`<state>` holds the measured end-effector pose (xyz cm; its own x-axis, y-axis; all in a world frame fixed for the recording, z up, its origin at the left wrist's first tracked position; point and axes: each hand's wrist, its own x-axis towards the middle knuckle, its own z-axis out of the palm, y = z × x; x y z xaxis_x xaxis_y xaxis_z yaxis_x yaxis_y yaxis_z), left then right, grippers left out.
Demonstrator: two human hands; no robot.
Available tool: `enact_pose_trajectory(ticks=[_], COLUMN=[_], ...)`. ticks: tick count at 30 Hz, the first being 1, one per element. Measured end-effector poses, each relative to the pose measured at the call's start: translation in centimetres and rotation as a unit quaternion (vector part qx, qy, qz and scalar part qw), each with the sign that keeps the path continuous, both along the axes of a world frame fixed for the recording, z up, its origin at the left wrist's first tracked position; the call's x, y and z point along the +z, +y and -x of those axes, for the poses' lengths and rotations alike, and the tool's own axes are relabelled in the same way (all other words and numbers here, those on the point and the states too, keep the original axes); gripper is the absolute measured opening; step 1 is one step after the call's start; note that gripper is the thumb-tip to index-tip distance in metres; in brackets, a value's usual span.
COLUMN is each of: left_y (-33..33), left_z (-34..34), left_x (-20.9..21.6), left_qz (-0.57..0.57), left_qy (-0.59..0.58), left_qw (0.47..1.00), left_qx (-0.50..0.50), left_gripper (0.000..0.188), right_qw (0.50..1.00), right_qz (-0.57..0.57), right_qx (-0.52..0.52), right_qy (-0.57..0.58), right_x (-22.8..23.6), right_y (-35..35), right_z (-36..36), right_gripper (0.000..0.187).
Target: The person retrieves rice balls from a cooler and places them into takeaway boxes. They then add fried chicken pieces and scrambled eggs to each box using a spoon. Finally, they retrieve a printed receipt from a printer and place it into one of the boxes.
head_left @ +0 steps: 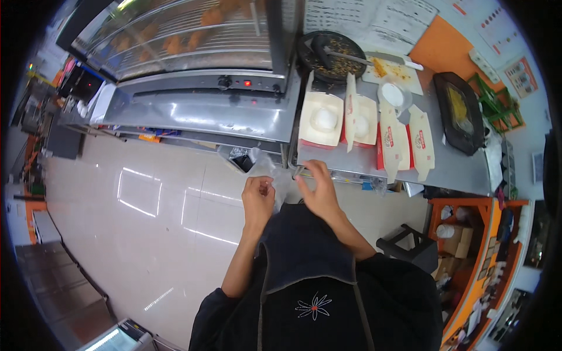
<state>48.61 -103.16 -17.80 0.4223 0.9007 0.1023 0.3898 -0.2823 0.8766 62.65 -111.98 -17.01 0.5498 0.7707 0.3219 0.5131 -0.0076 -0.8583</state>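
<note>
In front of my body, my left hand [259, 202] has its fingers curled in at the edge of some thin clear plastic [281, 186]. Whether this is a bag or a glove I cannot make out. My right hand [319, 190] is raised beside it, close to the counter's front corner, with thumb and forefinger apart and nothing visible between them. Beyond my right hand, an open carton [305, 132] on the steel counter [333, 157] holds a round white item [324, 119]. A second open carton [367, 120] beside it has a similar white item.
Two more red-and-white cartons [393, 146] stand to the right, flaps up. Behind are a round dark pan [345, 73], a knife [413, 63], a white-filled bowl [393, 96] and a black tray [459, 111]. A heated display cabinet [193, 82], bin [237, 159] and black stool [410, 245] surround me.
</note>
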Motion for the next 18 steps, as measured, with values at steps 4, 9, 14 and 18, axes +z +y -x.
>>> enact_pose_trajectory(ticks=[4, 9, 14, 18], left_y=[-1.5, -2.6, -3.0, -2.2], left_z=[-1.9, -3.3, -5.5, -10.1], left_x=[0.8, 2.2, 3.8, 7.3], left_qz=[0.131, 0.074, -0.047, -0.149], left_qy=[-0.091, -0.075, 0.0, -0.065], left_qw=[0.987, 0.993, 0.99, 0.955], left_qx=[0.013, -0.053, -0.132, -0.249], left_gripper=[0.012, 0.011, 0.017, 0.02], right_qw=[0.982, 0.945, 0.836, 0.747], right_qz=[-0.025, 0.097, -0.089, -0.194], right_qx=[0.129, 0.122, -0.036, -0.004], right_qy=[0.133, 0.287, 0.54, 0.636], right_x=[1.9, -2.5, -0.8, 1.3], right_y=[-0.9, -0.4, 1.2, 0.3], right_z=[2.1, 0.7, 0.2, -2.3], right_gripper=[0.014, 0.017, 0.031, 0.042])
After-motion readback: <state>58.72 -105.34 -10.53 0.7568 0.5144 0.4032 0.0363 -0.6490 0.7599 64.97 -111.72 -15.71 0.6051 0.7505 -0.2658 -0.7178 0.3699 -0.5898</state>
